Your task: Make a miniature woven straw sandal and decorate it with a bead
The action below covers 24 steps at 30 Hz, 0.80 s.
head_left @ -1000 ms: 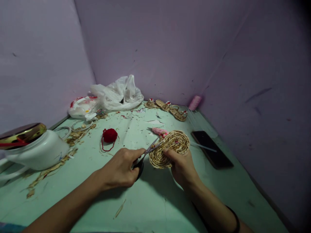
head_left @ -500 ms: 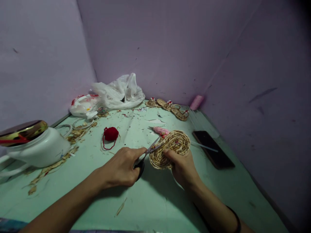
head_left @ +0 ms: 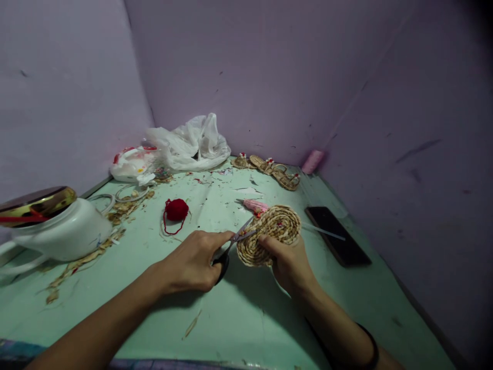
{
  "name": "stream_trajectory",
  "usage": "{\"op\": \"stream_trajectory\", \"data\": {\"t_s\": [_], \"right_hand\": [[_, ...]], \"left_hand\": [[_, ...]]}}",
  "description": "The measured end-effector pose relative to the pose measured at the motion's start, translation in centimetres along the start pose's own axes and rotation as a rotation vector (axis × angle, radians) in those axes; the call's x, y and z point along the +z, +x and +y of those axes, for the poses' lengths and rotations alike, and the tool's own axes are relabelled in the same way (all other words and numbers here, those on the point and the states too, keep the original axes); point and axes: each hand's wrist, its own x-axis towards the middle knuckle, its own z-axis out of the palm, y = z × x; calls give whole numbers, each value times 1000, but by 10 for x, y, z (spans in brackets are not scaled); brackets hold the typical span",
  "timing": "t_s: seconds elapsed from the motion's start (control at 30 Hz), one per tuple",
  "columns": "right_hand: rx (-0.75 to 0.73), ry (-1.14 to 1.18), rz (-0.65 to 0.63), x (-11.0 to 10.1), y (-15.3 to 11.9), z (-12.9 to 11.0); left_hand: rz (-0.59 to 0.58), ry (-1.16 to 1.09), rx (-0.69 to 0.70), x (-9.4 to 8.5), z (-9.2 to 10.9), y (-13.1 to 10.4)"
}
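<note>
My left hand [head_left: 196, 259] is closed on black-handled scissors [head_left: 221, 267], its index finger stretched along them. Their blades are parted, pointing up and right at the left edge of a coiled straw sole [head_left: 279, 223]. This sole is oblong, with two braided spirals side by side. My right hand [head_left: 288, 259] grips it from the lower right, thumb on top and the other fingers hidden underneath. Just behind the sole lies a pink-handled tool [head_left: 254, 206] with a thin metal tip, partly covered. A ball of red yarn [head_left: 176, 210] rests beyond my left hand.
A black phone [head_left: 337, 236] and a thin translucent stick [head_left: 323, 231] lie at the right. Small straw sandals [head_left: 285, 179], a pink spool [head_left: 313, 162] and a white plastic bag [head_left: 192, 144] are at the back. A white pot [head_left: 73, 231] and straw scraps [head_left: 84, 257] occupy the left.
The view has shifted very slightly. Both hands, the scissors and the straw sole keep nearly the same positions.
</note>
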Motion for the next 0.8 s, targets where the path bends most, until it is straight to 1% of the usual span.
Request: {"op": "stream_trajectory", "data": {"t_s": [0.2, 0.4, 0.57, 0.63, 0.8], "right_hand": [[8, 44, 57, 5, 0, -5], [-2, -20, -16, 1, 1, 1], [6, -47, 11, -2, 1, 1], [15, -16, 37, 1, 2, -2], [75, 160, 103, 8, 5, -10]], "left_hand": [[-41, -9, -7, 1, -3, -2], [44, 59, -41, -1, 1, -2], [-2, 20, -22, -2, -2, -3], [-6, 12, -19, -1, -4, -3], [15, -38, -46, 2, -7, -1]]}}
